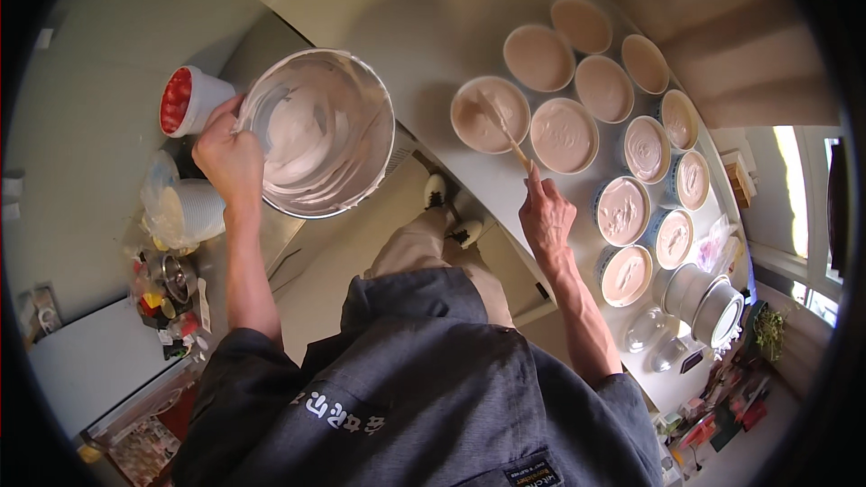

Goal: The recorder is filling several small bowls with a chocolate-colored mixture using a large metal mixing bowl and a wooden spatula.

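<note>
My left hand [230, 160] grips the rim of a large metal mixing bowl [383, 140], which is tilted so its inside shows. Pale pink cream [302, 126] coats the bowl's walls and pools at its bottom. In my right hand [547, 216] is the wooden handle of a spatula [507, 133]. Its cream-smeared blade rests on the pink cream in a round tub [465, 131], at the left end of a group of tubs. Several similar tubs, such as one beside it [564, 135], hold the same cream; some surfaces look smooth, others swirled.
Left of the bowl is a white tub [212, 93] with red contents. Below it lies a stack of plastic cups [194, 214] in a clear bag. Metal containers [699, 299] and clear bowls [648, 329] stand at the right table's near end. The table's edge [478, 191] runs beside my right hand.
</note>
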A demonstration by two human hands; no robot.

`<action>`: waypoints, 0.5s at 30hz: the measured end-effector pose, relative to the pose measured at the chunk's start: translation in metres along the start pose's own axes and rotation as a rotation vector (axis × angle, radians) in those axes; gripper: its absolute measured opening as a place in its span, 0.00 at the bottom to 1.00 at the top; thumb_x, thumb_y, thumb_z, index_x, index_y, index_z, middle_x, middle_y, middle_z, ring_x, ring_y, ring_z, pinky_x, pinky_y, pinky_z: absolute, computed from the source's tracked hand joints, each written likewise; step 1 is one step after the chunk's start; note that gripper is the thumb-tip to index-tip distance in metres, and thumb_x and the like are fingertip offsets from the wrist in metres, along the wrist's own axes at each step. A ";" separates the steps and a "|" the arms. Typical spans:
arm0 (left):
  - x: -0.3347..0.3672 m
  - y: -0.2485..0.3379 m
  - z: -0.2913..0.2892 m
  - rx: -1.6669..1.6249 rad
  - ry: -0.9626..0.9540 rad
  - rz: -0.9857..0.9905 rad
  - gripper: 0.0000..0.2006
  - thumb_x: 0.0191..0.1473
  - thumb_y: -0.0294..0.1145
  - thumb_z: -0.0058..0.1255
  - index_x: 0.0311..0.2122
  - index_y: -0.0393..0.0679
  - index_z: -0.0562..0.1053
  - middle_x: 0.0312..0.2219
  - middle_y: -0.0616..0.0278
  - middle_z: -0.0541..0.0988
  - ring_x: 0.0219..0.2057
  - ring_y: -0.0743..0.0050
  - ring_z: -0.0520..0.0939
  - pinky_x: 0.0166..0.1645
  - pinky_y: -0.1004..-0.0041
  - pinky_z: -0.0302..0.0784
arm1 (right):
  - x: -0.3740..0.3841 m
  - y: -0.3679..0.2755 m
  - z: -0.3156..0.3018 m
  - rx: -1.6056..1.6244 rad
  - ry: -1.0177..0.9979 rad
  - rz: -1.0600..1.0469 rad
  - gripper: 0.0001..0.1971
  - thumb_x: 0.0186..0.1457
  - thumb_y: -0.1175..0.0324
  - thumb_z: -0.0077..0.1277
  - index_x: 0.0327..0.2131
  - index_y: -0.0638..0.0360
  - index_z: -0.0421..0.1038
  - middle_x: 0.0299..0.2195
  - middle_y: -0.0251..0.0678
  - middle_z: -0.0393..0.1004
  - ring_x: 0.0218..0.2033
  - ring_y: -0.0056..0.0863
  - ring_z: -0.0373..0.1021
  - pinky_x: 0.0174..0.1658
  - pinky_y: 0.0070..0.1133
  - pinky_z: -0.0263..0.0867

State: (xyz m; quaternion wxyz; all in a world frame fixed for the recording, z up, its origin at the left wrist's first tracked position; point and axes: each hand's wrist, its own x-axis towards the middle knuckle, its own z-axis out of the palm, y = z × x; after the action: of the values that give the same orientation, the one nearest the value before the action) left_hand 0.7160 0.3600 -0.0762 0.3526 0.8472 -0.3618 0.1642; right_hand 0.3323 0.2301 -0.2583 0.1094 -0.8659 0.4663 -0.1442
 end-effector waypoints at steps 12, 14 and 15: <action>0.020 -0.058 0.005 -0.097 0.007 -0.015 0.18 0.40 0.12 0.40 0.35 0.31 0.81 0.37 0.51 0.85 0.36 0.54 0.86 0.45 0.69 0.77 | 0.023 -0.029 0.011 0.105 -0.215 0.250 0.15 0.59 0.65 0.52 0.49 0.51 0.78 0.25 0.48 0.77 0.27 0.49 0.75 0.31 0.39 0.69; 0.027 -0.067 0.010 -0.110 -0.007 -0.005 0.17 0.41 0.12 0.42 0.35 0.31 0.81 0.37 0.52 0.85 0.36 0.54 0.86 0.45 0.68 0.78 | 0.026 -0.018 0.014 0.374 -0.262 0.377 0.13 0.61 0.62 0.53 0.45 0.56 0.79 0.18 0.49 0.66 0.17 0.33 0.62 0.27 0.32 0.62; 0.031 -0.070 0.013 -0.119 -0.015 -0.007 0.17 0.41 0.12 0.42 0.35 0.31 0.81 0.37 0.52 0.85 0.36 0.54 0.86 0.45 0.68 0.78 | 0.026 -0.015 0.016 0.365 -0.261 0.385 0.13 0.61 0.62 0.53 0.45 0.56 0.79 0.18 0.49 0.66 0.17 0.33 0.62 0.27 0.32 0.62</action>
State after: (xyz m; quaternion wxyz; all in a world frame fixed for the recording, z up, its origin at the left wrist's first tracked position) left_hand 0.7884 0.3695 -0.1018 0.4005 0.8271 -0.3704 0.1349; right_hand 0.3633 0.2176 -0.2645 0.3478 -0.7388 0.5703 -0.0896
